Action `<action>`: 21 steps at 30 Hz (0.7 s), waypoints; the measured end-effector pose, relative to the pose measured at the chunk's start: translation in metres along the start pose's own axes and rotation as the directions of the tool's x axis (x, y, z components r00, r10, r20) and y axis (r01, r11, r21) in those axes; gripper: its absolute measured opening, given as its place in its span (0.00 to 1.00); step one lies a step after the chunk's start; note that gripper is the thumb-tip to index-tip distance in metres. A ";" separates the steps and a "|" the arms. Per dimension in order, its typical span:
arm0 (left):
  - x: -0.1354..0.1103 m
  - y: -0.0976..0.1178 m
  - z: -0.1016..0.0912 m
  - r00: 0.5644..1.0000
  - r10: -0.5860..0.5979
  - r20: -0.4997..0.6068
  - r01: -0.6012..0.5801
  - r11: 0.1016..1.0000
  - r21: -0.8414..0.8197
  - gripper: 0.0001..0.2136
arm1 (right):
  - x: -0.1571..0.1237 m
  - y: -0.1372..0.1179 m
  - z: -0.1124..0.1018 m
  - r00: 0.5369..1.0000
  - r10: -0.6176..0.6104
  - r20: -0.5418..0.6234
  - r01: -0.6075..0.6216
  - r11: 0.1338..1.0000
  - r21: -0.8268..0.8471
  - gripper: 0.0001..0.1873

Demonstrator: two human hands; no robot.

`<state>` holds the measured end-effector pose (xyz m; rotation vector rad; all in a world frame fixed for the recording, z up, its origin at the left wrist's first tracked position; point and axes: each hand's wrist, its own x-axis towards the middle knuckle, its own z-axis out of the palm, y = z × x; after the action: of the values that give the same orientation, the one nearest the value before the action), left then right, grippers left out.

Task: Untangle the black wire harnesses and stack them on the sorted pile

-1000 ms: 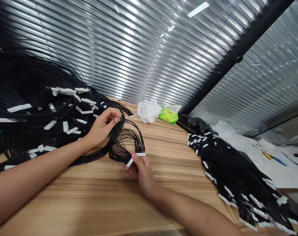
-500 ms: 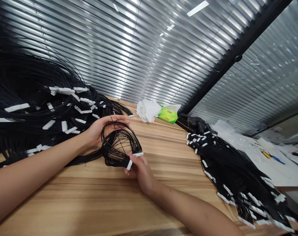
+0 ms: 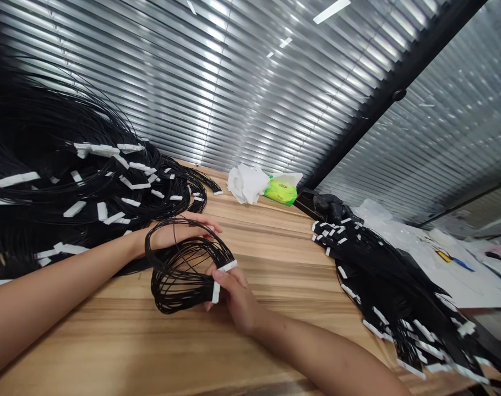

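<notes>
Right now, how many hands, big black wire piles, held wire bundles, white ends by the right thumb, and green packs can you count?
Hands: 2 (left hand, right hand)
Big wire piles: 2 (left pile, right pile)
Held wire bundle: 1
White ends: 2 (upper end, lower end)
Green pack: 1
Total: 8

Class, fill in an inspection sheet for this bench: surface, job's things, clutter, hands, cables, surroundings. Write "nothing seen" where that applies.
Surface: wooden table, streaked grain.
Job's things: looped black wire bundle with two white connectors.
Clutter: crumpled white tissue beside a green packet.
Hands: right hand grips the bundle near its connectors; left hand, fingers extended, has wires crossing in front.
Cables: left heap and right heap, black wires with white ends.
Surroundings: silvery slatted blinds; yellow-and-blue tool on a white surface.
</notes>
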<state>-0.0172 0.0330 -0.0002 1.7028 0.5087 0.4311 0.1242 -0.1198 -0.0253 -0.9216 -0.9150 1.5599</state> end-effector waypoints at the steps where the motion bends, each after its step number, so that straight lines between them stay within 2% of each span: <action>1: 0.001 -0.001 0.000 0.999 0.039 -0.006 -0.038 0.994 0.099 0.12 | 0.001 0.000 0.000 1.000 -0.002 -0.013 0.002 1.000 0.009 0.19; 3: 0.002 -0.002 -0.002 0.996 0.091 -0.006 -0.087 0.967 0.238 0.10 | 0.003 0.000 0.000 1.000 -0.015 -0.020 0.015 1.000 0.015 0.18; 5: 0.002 -0.003 -0.002 0.992 0.121 -0.030 -0.108 0.952 0.286 0.10 | 0.004 0.000 0.000 0.999 -0.038 -0.027 0.039 0.999 0.024 0.17; 9: 0.001 -0.004 -0.003 0.972 0.186 -0.144 -0.153 0.965 0.212 0.12 | 0.006 0.000 -0.001 0.997 -0.076 -0.033 0.078 0.996 0.043 0.16; 12: 0.002 -0.003 -0.002 0.961 0.215 -0.172 -0.182 0.965 0.188 0.11 | 0.006 0.000 -0.002 0.997 -0.081 -0.014 0.081 0.996 0.043 0.16; 16: 0.002 0.003 0.002 0.976 0.186 -0.115 -0.160 0.965 0.207 0.10 | 0.004 0.001 0.000 0.999 -0.039 0.009 0.039 0.999 0.012 0.17; 21: 0.000 0.006 0.007 0.993 0.106 0.043 -0.112 0.977 0.181 0.11 | 0.000 -0.001 0.002 1.000 -0.011 0.011 0.011 1.000 0.003 0.19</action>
<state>-0.0126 0.0258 0.0046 1.9186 0.4423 0.4450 0.1221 -0.1197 -0.0238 -0.9051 -0.9240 1.5585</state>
